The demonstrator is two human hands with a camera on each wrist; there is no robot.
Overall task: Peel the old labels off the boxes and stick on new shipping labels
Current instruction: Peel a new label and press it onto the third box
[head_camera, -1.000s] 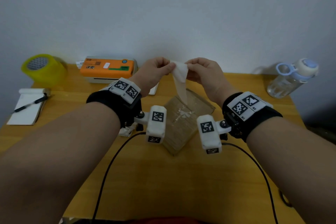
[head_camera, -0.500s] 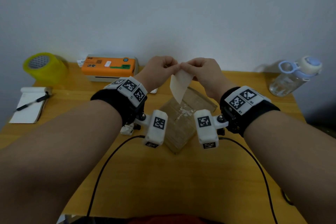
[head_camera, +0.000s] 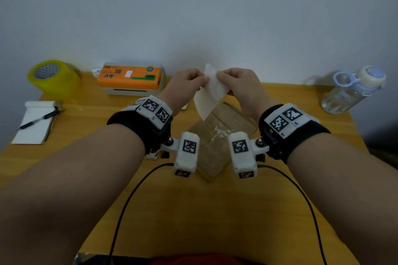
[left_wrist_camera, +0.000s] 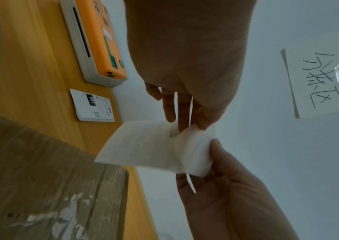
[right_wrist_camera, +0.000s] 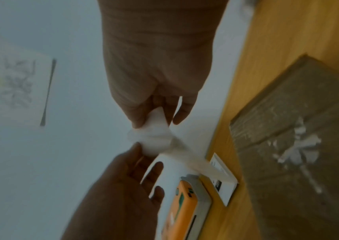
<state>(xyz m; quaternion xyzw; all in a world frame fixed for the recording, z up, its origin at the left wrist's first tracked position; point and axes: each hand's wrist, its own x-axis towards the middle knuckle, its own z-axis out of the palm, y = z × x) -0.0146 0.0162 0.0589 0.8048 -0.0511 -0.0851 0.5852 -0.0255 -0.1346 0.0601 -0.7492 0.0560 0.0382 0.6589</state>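
Observation:
A white label hangs in the air above the brown cardboard box. My left hand pinches its upper edge, and my right hand pinches the same edge from the other side. In the left wrist view the label spreads out flat between the left fingers and the right thumb. In the right wrist view the label looks crumpled at the pinch. The box top carries white scraps of torn paper under clear tape.
An orange label printer stands at the back, with a stack of printed labels beside it. A yellow tape roll and a notepad with a pen lie left. A water bottle lies right. Cables trail toward me.
The label hung narrow from both pinches; now it faces me more broadly and a corner sticks up above the fingers. Both hands stay close together over the box.

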